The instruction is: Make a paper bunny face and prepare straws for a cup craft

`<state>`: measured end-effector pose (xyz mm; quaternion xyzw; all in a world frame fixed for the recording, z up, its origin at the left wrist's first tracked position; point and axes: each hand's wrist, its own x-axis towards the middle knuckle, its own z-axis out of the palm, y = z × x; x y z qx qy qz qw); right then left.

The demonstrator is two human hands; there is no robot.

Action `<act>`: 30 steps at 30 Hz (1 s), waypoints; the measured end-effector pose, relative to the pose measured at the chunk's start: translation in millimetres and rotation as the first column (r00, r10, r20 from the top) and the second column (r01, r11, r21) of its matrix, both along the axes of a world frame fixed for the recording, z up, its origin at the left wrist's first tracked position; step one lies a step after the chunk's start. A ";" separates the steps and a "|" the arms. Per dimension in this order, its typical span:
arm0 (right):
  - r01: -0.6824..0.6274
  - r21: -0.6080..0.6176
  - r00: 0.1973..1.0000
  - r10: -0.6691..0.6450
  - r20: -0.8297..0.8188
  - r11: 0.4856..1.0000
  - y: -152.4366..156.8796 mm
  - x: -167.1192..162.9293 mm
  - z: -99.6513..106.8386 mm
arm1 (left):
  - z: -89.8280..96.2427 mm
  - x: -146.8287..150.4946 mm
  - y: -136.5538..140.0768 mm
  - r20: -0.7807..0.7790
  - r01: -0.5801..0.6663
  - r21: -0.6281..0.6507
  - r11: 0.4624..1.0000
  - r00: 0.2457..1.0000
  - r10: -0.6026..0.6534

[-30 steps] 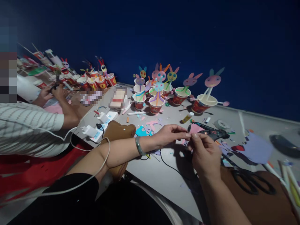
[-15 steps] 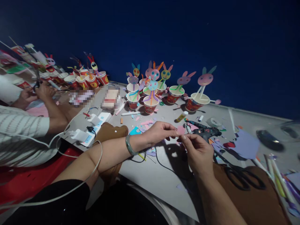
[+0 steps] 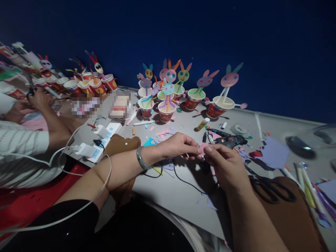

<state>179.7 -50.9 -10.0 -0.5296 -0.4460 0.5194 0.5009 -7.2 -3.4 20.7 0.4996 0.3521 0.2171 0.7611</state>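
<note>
Nearest, at dial centre: small pink paper piece (image 3: 202, 148), off the tabletop (image 3: 160, 190), pinched between thumb and fingers of both left hand (image 3: 181, 147) and right hand (image 3: 227, 164). Judged risks: creasing or tearing, from uneven pull between two close pinches; loss among like-coloured scraps (image 3: 162, 132), from a loosened fingertip; snagging, from black cable (image 3: 187, 184) curving at seven o'clock.

At four, black scissors (image 3: 271, 189). At two, just beyond right hand, black glue-gun-like tool (image 3: 231, 139); tip state unclear, so possible burn if hot. At three, lilac paper (image 3: 274, 153). At twelve, glue stick (image 3: 202, 125). At nine, power strip (image 3: 106, 141); farther out, co-worker's striped sleeve (image 3: 25, 138).

Beyond, eleven to one: paper cups (image 3: 167, 115) bearing rabbit figures. Farthest, twelve: dark blue wall (image 3: 168, 28). Lighting dim.
</note>
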 end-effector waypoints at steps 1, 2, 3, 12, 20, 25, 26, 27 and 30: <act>0.000 -0.003 1.000 0.000 0.002 1.000 0.0 -0.2 0.1 | 0.5 -0.4 0.0 -0.006 0.007 0.011 1.000 1.000 -0.007; 0.001 -0.003 1.000 -0.001 0.006 1.000 -0.1 -0.2 0.2 | 1.5 -0.7 0.1 -0.015 0.015 0.018 1.000 1.000 -0.015; 0.003 0.000 1.000 -0.003 0.012 1.000 -0.2 -0.1 0.4 | 2.8 -1.0 0.2 -0.025 0.023 0.023 0.999 0.999 -0.022; -0.020 0.006 0.994 0.019 0.108 1.000 -1.6 0.1 5.2 | 4.0 -2.0 2.4 -0.110 0.078 0.111 0.991 0.992 -0.066; -0.005 0.017 0.991 0.003 0.131 1.000 -2.1 -2.0 5.7 | -0.6 -2.0 2.0 -0.106 0.090 0.129 0.988 0.991 -0.076; 0.015 0.028 0.994 -0.018 0.110 1.000 -1.4 2.4 0.9 | 0.4 -0.8 1.1 -0.104 0.067 0.044 0.997 0.993 -0.062; 0.010 0.024 0.994 -0.012 0.108 1.000 -1.4 3.0 0.6 | 0.1 -0.6 1.0 -0.098 0.062 0.028 0.998 0.993 -0.059; 0.004 0.019 0.994 -0.006 0.107 1.000 -1.5 3.4 0.6 | -0.3 -0.5 1.0 -0.094 0.060 0.015 0.998 0.994 -0.058; 0.005 0.005 0.995 -0.005 0.099 1.000 -1.2 3.3 0.7 | -1.8 -0.3 1.2 -0.079 0.064 -0.005 0.998 0.995 -0.064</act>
